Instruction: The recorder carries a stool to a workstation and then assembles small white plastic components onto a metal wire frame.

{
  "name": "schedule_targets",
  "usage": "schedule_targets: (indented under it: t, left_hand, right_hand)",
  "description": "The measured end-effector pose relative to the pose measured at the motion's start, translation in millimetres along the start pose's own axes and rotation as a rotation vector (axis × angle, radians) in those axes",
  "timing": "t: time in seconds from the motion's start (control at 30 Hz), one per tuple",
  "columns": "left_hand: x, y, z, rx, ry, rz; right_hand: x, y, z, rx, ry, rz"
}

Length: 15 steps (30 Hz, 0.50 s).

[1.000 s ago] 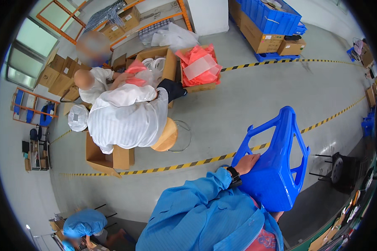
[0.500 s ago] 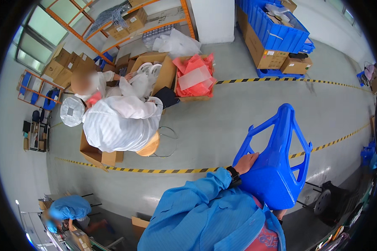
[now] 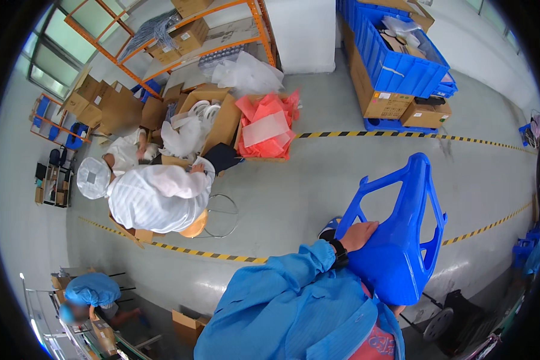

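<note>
The stool (image 3: 384, 264) is gripped at its side by the half-closed left hand (image 3: 359, 236); the right hand (image 3: 397, 309) is mostly hidden, its grip indeterminable.

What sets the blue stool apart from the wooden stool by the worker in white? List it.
Colour: the blue stool is blue throughout; the wooden stool has a tan seat.
Build: the blue stool has broad legs; the wooden stool shows a thin ring below its seat.
Pose: the blue stool is tipped, the left hand on it; the wooden stool stands on the floor, partly hidden by the worker.
Both are stools.
</note>
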State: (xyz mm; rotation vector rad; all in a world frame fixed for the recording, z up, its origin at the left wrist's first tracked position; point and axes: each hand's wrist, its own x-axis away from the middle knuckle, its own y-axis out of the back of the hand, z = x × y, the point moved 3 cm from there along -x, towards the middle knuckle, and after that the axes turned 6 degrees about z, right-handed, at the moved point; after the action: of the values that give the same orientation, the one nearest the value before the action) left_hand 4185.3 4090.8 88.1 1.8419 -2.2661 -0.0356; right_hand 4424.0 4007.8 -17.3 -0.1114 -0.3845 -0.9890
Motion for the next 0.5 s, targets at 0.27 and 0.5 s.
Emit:
schedule_targets:
  t: [0.27, 0.5]
  left_hand:
    - [-149.8, -9.6, -21.0, -0.202, -0.133, 0.198]
    - [-208.7, -5.2, -36.7, -0.025, -0.069, 0.202]
  right_hand:
    - [-88.0, 99.6, 59.6, 0.12, 0.0, -0.084]
    - [-9.9, 176.2, 70.0, -0.033, -0.071, -0.891]
